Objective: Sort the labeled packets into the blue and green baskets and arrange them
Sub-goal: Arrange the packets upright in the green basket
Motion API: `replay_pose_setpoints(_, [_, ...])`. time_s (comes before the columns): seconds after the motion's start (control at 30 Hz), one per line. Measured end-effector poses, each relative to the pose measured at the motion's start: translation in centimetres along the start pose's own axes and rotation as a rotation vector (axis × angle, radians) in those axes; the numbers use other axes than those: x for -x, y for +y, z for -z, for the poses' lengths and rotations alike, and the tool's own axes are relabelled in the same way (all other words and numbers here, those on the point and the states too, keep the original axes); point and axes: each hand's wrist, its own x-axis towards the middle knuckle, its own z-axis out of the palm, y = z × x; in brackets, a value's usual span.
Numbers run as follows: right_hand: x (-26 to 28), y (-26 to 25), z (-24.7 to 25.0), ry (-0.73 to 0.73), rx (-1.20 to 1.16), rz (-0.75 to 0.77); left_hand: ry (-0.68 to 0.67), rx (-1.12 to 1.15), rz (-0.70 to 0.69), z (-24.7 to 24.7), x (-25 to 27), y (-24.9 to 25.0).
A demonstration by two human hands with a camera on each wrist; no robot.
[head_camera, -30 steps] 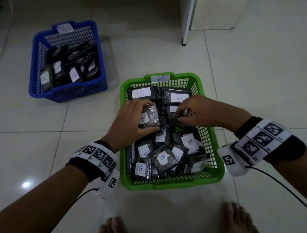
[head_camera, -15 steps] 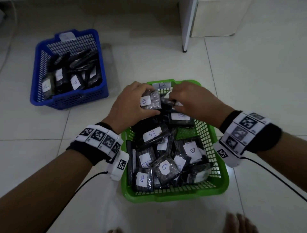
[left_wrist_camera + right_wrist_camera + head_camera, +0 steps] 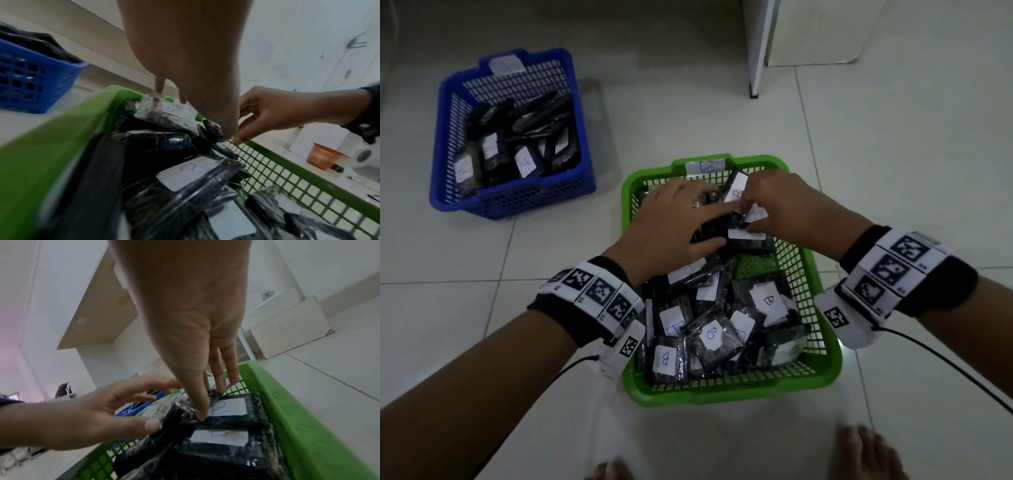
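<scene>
The green basket (image 3: pixel 722 394), tagged B, sits on the floor in front of me, full of dark packets with white B labels (image 3: pixel 710 334). Both hands are at its far end. My left hand (image 3: pixel 674 219) lies with straight fingers over the dark packets there, its thumb (image 3: pixel 152 425) against a packet's side. My right hand (image 3: pixel 777 205) pinches a B-labelled packet (image 3: pixel 736 192) standing on edge by the far wall, thumb (image 3: pixel 200 415) in front and fingers behind. The blue basket (image 3: pixel 517 198), holding several labelled dark packets, stands to the far left.
A white furniture leg (image 3: pixel 755 51) and panel stand on the tiled floor behind the green basket. My bare feet (image 3: pixel 866 455) are at the near edge. Cables trail from both wristbands. An orange cup (image 3: pixel 322 155) stands off to the right.
Both hands moved from the middle of the green basket to its far end. The left hand carried a B packet there and now lies flat over it; the right hand took hold of an upright packet.
</scene>
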Motion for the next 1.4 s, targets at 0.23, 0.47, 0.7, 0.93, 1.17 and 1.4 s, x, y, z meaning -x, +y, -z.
replay_pose_setpoints(0.23, [3.5, -1.8, -1.2, -0.516, -0.016, -0.004, -0.125, -0.038, -0.049, -0.3, -0.7, 0.3])
replay_pose_setpoints(0.47, [3.8, -1.9, -4.5, -0.6, -0.015, 0.088, -0.145, -0.053, -0.047, -0.3, -0.5, 0.4])
replay_pose_setpoints(0.7, [5.0, -2.3, -4.4, -0.416, -0.135, 0.143, -0.088, -0.097, -0.105, -1.1, 0.6, 2.7])
replay_pose_setpoints(0.93, [6.4, -2.0, -4.6, -0.375, -0.101, 0.17, -0.095, 0.055, 0.108, -1.9, -0.4, 4.9])
replay_pose_setpoints(1.17, [7.0, -1.7, -5.9, -0.25, -0.018, 0.236, -0.013, -0.078, 0.171, -3.3, -0.7, 6.1])
replay_pose_setpoints(1.4, [7.3, -1.7, -5.1, -0.159, -0.044, 0.305, 0.026, -0.066, 0.146, -3.2, -0.7, 5.4])
